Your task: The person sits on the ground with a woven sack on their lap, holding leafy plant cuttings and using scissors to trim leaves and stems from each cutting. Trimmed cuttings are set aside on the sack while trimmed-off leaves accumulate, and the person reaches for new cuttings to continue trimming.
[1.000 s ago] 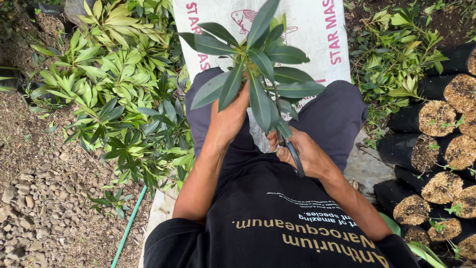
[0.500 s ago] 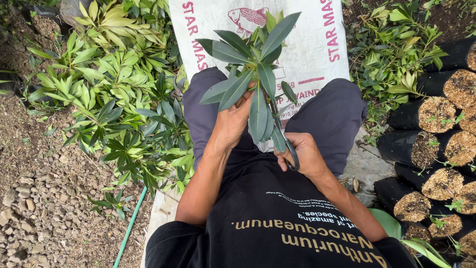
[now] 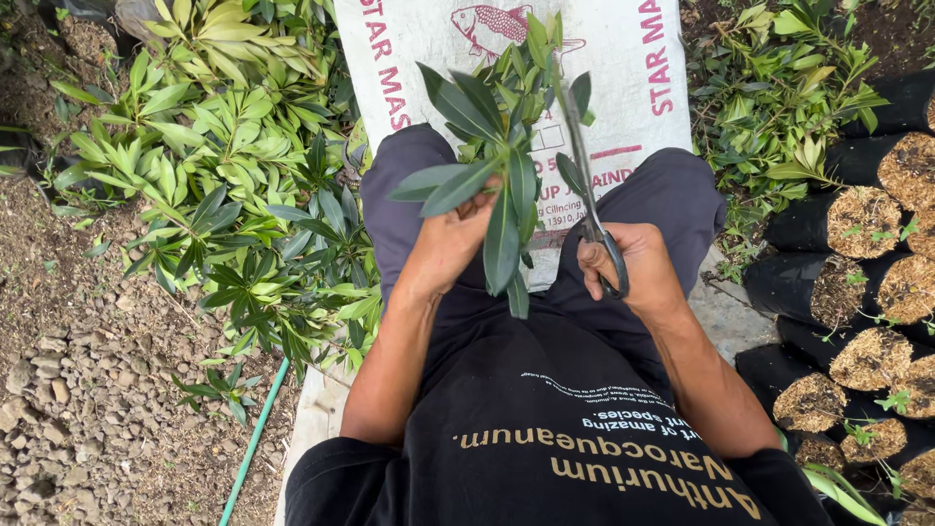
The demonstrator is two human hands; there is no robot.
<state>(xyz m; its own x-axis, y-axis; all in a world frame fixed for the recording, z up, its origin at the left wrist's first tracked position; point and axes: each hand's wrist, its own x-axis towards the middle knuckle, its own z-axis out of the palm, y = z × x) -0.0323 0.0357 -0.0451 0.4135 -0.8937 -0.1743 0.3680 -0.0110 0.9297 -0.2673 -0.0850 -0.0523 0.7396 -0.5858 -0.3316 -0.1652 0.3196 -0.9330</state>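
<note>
A leafy cutting (image 3: 497,146) with long dark-green leaves stands upright over the person's lap, above the gap between the knees. The left hand (image 3: 450,244) has its fingers wrapped tight around the lower stem. Just to its right, the right hand (image 3: 633,268) is closed through the black handles of a pair of scissors (image 3: 589,185), whose blades point up along the cutting's right edge; whether they touch a leaf cannot be told. Under the knees lies a white woven sack (image 3: 633,68), bare at its top edge. To the person's left a heap of cut leafy branches (image 3: 224,195) crowds close against the thigh, with gravel ground (image 3: 78,390) beyond and a green hose (image 3: 251,443) running along the heap's near edge. To the right, black soil-filled nursery bags (image 3: 857,282) stand in tight rows.
</note>
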